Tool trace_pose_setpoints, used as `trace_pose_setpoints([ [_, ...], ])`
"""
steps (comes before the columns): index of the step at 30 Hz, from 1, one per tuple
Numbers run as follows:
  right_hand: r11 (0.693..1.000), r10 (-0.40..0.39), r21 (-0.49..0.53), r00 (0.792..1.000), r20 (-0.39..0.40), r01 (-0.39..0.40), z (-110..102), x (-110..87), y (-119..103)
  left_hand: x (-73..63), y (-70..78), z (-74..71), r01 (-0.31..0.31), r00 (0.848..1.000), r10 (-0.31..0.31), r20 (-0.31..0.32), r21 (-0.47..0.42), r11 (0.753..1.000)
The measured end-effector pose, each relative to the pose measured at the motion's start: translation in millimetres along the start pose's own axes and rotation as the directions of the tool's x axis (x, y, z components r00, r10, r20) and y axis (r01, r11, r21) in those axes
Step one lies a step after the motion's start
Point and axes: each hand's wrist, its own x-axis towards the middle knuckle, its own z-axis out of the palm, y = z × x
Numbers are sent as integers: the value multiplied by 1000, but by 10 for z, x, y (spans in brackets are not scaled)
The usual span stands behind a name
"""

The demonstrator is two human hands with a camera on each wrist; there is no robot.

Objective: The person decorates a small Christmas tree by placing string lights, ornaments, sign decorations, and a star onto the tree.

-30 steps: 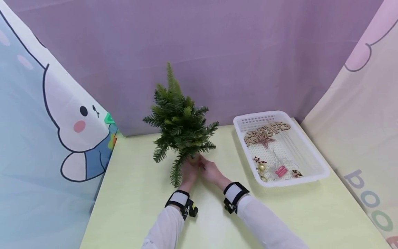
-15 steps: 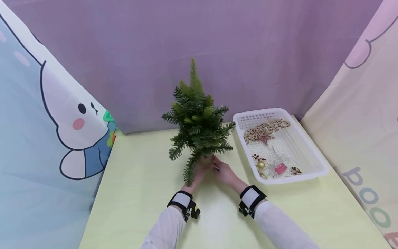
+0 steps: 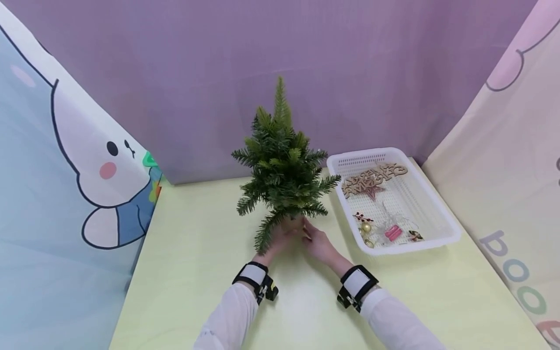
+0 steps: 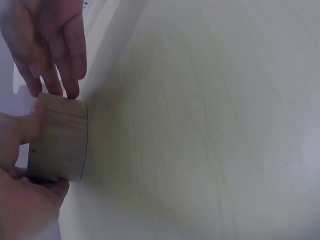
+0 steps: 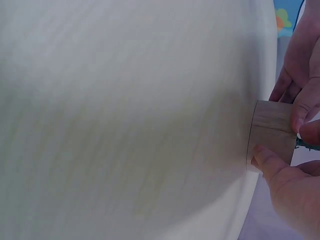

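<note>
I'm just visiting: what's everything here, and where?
Tree: one, green, centre
Wooden base: one, tan, beneath tree
Table: one, pale yellow, foreground
Basket: one, white, table's right
Lettering: one, brown, basket's far end
Star: one, reddish, by lettering
Berry sprig: one, red, basket's left
Balls: at least two, gold, near sprig
Trinket: one, pink, basket's near end
Smaller trinket: one, multicoloured, right of pink one
Backdrop: one, purple, behind
Printed cloths: two, bluish left, cream right
Sleeves: two, white, both arms
Wrist straps: two, black and white, wrists
Left hand: one, bare, gripping base
Right hand: one, bare, touching base
</note>
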Motion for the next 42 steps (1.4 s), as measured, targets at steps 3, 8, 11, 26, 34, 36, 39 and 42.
trace_pose_setpoints([
  [3,1000,21,6,1000,-1,-21,-2,-4,-9,-12,65,-65,-1,1000,1,8,-17,1000],
  [8,998,61,18,998,26,-61,-45,0,-58,-22,146,-134,3,1000,-3,21,5,1000],
  [11,992,121,-50,990,71,-117,-124,-14,-175,-15,167,-145,-4,1000,4,21,20,1000],
  [26,842,1,-482,893,451,242,-1863,176,-631,-15,154,-197,-25,999,27,39,-53,998],
  [34,597,5,-663,824,567,452,-2400,217,289,-42,149,-163,-24,999,24,35,-11,1000],
  [36,536,24,-677,792,611,505,-2448,166,485,-15,64,-136,-28,999,28,22,-28,999],
  [39,478,66,-690,761,645,543,-2470,96,708,37,-104,-81,-79,996,79,-27,28,997],
  [42,444,94,-702,750,655,557,-2450,49,847,159,-492,93,-160,981,168,-97,86,983],
])
